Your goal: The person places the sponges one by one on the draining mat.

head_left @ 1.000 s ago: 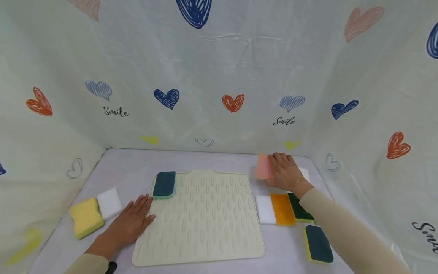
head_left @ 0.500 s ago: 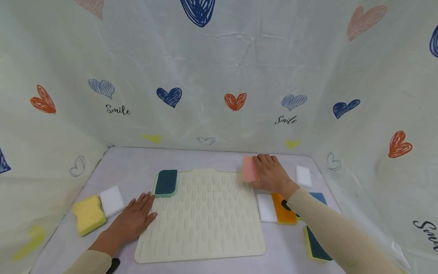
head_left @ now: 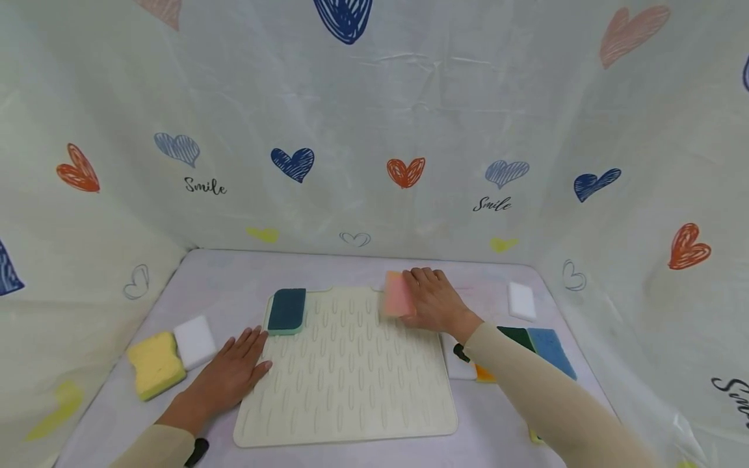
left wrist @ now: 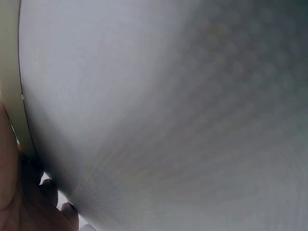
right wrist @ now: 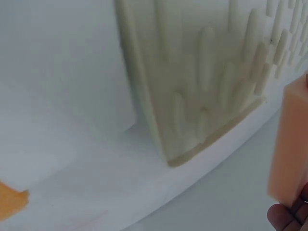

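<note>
A cream ridged mat (head_left: 345, 390) lies on the table. My right hand (head_left: 435, 302) grips a pink-and-orange sponge (head_left: 398, 296) over the mat's far edge, right of the middle. In the right wrist view, the same sponge (right wrist: 288, 144) is held beside the mat (right wrist: 192, 91), with a gap showing between them. A teal-topped sponge (head_left: 287, 309) rests on the mat's far left corner. Straight-fingered, my left hand (head_left: 231, 374) rests at the mat's left edge, holding nothing. The left wrist view catches only part of that hand (left wrist: 41, 211), dark and at the lower left.
At left lie a yellow scalloped sponge (head_left: 157, 365) and a white sponge (head_left: 195, 342). On the right are a small white sponge (head_left: 521, 301), a blue pad (head_left: 550, 351), a dark green pad (head_left: 515, 337) and a white one (head_left: 459, 364), partly behind my right forearm. A heart-printed curtain (head_left: 351, 117) surrounds the table.
My right hand has carried the pink-and-orange sponge leftward from beside the mat to over its far edge. The small white sponge behind it has come into view. The left hand stays put.
</note>
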`<state>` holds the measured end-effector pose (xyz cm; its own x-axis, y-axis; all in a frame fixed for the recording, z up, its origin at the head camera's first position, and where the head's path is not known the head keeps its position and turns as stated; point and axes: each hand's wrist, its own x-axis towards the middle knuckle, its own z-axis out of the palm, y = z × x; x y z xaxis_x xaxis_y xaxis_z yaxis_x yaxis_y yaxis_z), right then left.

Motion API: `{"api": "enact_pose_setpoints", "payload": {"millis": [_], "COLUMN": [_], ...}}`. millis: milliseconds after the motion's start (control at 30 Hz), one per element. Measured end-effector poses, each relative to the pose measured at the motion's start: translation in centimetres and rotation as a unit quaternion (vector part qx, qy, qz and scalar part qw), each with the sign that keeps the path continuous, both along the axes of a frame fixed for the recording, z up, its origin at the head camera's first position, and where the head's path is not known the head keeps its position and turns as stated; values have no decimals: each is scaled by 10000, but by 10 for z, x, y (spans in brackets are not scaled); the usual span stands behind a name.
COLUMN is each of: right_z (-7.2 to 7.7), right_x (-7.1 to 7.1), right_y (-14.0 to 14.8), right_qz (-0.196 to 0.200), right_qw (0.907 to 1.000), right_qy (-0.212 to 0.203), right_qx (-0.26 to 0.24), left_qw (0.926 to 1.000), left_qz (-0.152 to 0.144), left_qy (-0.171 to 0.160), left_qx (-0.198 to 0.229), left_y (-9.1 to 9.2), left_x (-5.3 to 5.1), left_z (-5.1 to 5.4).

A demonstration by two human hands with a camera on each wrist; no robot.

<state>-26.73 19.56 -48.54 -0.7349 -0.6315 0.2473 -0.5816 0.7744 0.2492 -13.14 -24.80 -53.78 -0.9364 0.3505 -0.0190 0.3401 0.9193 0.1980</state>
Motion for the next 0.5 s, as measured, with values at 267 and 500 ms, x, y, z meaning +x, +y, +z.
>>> {"api": "enact_pose_setpoints", "payload": {"millis": [267,500], "right_z": [-7,-10], "right_x": [4,7], "right_y": [-34,-62], "right_qz": [335,486], "right_qw": [9991,9984], "right_qy": [62,-72], "right_qx": [-238,-279], "left_qw": [10000,9999], "left_qz": [10,27], "left_qy": [24,-24], "left_qx": [31,102], "left_y": [0,3], "left_x": [1,2], "left_z": [2,7]}}
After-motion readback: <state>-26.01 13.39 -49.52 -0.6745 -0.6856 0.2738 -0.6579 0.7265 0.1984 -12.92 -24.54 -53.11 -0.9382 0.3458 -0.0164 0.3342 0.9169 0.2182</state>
